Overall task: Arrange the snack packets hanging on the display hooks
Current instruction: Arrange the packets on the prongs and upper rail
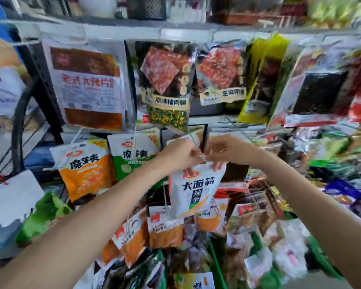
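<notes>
shop rack (50, 84) | hanging packets | metal shelf (175, 28) above

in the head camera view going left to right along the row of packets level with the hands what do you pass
Orange-and-white packet → green-and-white packet → left hand → right hand, both hands pinching the top of the white packet that hangs below them.

White snack packet (196, 190) hangs upright — top edge pinched.
</notes>
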A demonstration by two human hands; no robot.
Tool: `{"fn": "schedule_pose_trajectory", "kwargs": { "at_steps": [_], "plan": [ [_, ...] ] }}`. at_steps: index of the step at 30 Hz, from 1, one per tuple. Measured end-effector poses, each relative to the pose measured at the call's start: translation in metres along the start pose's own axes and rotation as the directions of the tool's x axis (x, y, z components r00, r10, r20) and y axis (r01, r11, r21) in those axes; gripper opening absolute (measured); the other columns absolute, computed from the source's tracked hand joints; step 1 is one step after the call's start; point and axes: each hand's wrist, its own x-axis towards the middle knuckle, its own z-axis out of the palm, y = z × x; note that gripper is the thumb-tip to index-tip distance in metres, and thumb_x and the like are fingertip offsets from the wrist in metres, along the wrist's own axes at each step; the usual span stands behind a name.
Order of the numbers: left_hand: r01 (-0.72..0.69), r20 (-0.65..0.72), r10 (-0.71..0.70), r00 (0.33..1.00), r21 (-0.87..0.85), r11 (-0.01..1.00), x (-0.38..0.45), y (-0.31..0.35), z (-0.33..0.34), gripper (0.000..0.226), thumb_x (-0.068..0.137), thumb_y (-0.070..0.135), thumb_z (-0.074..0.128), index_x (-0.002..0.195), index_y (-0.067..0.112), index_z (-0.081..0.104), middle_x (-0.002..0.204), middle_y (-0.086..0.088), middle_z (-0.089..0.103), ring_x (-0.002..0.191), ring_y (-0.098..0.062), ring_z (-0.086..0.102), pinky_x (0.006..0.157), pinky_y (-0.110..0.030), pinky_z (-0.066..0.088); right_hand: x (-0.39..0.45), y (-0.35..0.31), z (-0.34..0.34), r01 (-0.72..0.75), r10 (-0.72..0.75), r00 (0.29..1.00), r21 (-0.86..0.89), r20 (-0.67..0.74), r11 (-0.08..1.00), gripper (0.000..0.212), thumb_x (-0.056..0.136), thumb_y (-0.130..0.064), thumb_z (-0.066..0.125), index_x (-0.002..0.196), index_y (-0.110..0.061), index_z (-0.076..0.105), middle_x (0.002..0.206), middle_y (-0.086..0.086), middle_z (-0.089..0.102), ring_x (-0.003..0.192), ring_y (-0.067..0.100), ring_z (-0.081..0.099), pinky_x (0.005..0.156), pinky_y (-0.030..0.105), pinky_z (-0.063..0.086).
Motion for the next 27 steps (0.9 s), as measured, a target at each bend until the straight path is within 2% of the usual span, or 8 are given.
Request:
{"fn": "schedule_pose_trajectory", "kwargs": {
  "at_steps": [3,6,10,12,18,21,25,27],
  "plan": [
    [-0.005,-0.063,0.014,0.998,0.151,0.989,0.032,0.037,0.009,0.017,0.088,0.023,0.058,0.081,0.01,0.066,0.074,-0.006,0.068,0.06,-0.011,0.063,0.043,-0.017,0.033,-0.007,0.028,-0.036,0.015,-0.016,0.999,-0.021,-0.04,1.0,0.015,0.086,-0.013,0.063,0.073,-0.007,0.062,0.069,0.02,0.067,0.051,0.014,0.064,0.049,0.017,0.05],
    [0.03,-0.08,-0.017,0.997,0.156,0.987,0.07,0.076,0.022,0.022,0.087,0.028,0.059,0.085,0.008,0.068,0.082,-0.005,0.072,0.054,-0.002,0.057,0.041,-0.01,0.035,-0.012,0.058,-0.082,0.013,-0.019,0.998,-0.086,-0.067,0.996,0.019,0.086,-0.013,0.064,0.068,-0.008,0.061,0.057,0.012,0.065,0.049,0.016,0.064,0.049,0.02,0.052],
    [0.019,-0.076,-0.01,0.997,0.128,0.992,0.12,0.127,0.054,0.02,0.085,0.03,0.061,0.078,0.013,0.067,0.073,-0.004,0.072,0.04,0.005,0.053,0.049,-0.016,0.04,-0.028,0.101,-0.146,-0.012,0.009,0.999,-0.066,-0.052,0.998,0.021,0.082,-0.015,0.069,0.064,-0.011,0.059,0.044,-0.003,0.062,0.045,0.01,0.064,0.048,0.018,0.051],
    [0.02,-0.086,-0.008,0.996,0.141,0.99,0.14,0.148,0.067,0.014,0.085,0.028,0.06,0.075,0.02,0.064,0.072,-0.002,0.071,0.044,0.002,0.055,0.043,-0.013,0.038,-0.038,0.117,-0.171,-0.021,0.019,0.998,-0.035,-0.056,0.999,0.022,0.082,-0.013,0.068,0.063,-0.011,0.057,0.044,-0.004,0.061,0.046,0.01,0.064,0.048,0.018,0.051],
    [-0.005,-0.132,0.052,0.99,0.338,0.941,0.178,0.199,0.094,0.017,0.09,0.03,0.052,0.09,0.014,0.06,0.084,-0.005,0.062,0.082,-0.024,0.06,0.059,-0.03,0.039,-0.064,0.156,-0.218,-0.037,0.042,0.996,0.065,-0.078,0.997,0.012,0.083,-0.01,0.067,0.09,-0.003,0.059,0.069,0.01,0.066,0.052,0.009,0.065,0.05,0.014,0.048],
    [-0.072,-0.137,0.145,0.98,0.435,0.897,0.189,0.217,0.105,0.012,0.093,0.029,0.049,0.083,0.021,0.049,0.086,-0.006,0.06,0.087,-0.025,0.06,0.061,-0.029,0.034,-0.077,0.171,-0.223,-0.049,0.061,0.992,0.104,-0.111,0.993,0.024,0.084,-0.008,0.066,0.105,-0.002,0.055,0.073,0.008,0.066,0.053,0.013,0.065,0.049,0.019,0.052],
    [-0.157,-0.102,0.23,0.968,0.471,0.868,0.198,0.236,0.121,0.029,0.094,0.025,0.046,0.12,0.017,0.055,0.097,-0.005,0.064,0.083,-0.02,0.06,0.06,-0.024,0.035,-0.095,0.187,-0.227,-0.096,0.104,0.992,0.1,-0.076,0.99,0.023,0.085,-0.008,0.065,0.105,-0.014,0.057,0.081,0.003,0.065,0.05,0.015,0.065,0.047,0.021,0.052],
    [-0.176,-0.087,0.249,0.965,0.491,0.853,0.202,0.245,0.132,0.027,0.095,0.027,0.042,0.116,0.015,0.055,0.092,-0.003,0.06,0.075,-0.016,0.051,0.051,-0.02,0.029,-0.102,0.198,-0.233,-0.101,0.107,0.991,0.077,-0.075,0.992,0.018,0.084,-0.009,0.065,0.097,-0.019,0.058,0.079,-0.001,0.064,0.048,0.015,0.063,0.046,0.02,0.051]
  ]
}}
